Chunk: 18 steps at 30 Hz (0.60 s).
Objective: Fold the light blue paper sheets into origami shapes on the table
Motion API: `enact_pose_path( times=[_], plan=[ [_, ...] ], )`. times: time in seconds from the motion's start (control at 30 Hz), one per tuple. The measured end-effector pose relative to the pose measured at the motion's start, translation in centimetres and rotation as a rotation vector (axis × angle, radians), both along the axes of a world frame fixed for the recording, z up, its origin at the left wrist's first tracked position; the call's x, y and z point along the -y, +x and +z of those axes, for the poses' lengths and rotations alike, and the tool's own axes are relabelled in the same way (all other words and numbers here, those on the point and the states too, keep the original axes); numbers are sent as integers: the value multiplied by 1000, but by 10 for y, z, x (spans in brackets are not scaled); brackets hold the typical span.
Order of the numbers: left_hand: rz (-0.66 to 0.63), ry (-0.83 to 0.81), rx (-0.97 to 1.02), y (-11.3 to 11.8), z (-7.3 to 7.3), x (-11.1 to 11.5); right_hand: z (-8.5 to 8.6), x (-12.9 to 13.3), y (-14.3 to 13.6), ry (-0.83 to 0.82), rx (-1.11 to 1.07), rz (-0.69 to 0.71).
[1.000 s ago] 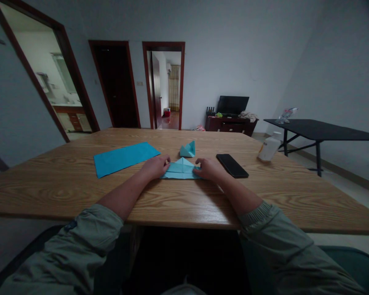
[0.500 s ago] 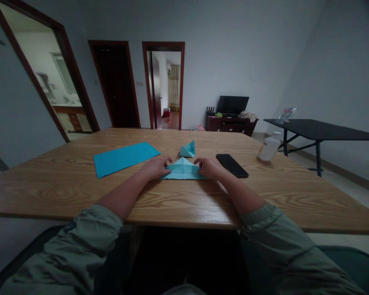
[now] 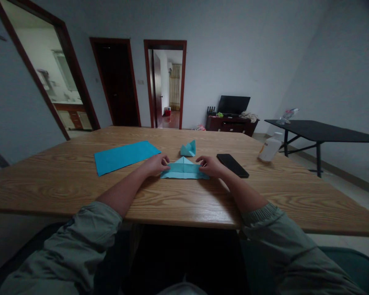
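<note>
A light-blue folded sheet of paper [image 3: 184, 169] lies on the wooden table in front of me, its peak pointing away and a flat band along the near side. My left hand [image 3: 157, 164] pinches its left end between thumb and curled fingers. At the right end, my right hand [image 3: 209, 166] grips the paper the same way. Just beyond the peak sits a small folded paper boat [image 3: 188, 148] of the same light blue, touched by neither hand.
Blue paper [image 3: 126, 157] lies flat to the left on the table [image 3: 184, 205]. To the right are a black phone [image 3: 233, 165] and a white bottle [image 3: 269, 148]. A dark folding table [image 3: 322, 130] stands farther off at the right.
My hands have shifted slightly outward along the paper's ends, so more of its lower band shows. The view has moved a little; the other things rest where they were.
</note>
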State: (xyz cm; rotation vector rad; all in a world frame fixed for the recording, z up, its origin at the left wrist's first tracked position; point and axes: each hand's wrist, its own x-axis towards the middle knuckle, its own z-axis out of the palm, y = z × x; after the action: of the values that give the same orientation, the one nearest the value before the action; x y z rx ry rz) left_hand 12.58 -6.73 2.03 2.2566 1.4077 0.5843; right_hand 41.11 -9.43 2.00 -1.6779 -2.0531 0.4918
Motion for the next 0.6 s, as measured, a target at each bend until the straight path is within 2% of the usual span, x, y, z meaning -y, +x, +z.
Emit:
enact_pose_path(
  times=[0.1, 0.23, 0.47, 0.6],
  plan=[
    [-20, -72, 95, -5, -5, -9, -3, -4, 4, 6, -28, -18],
    [-49, -66, 132, -10, -9, -14, -6, -8, 7, 18, -29, -23],
    [-55, -44, 82, -10, -11, -18, -10, -10, 9, 14, -14, -48],
    [-43, 28, -10, -11, -14, -19, -10, -10, 8, 8, 15, -63]
  ],
)
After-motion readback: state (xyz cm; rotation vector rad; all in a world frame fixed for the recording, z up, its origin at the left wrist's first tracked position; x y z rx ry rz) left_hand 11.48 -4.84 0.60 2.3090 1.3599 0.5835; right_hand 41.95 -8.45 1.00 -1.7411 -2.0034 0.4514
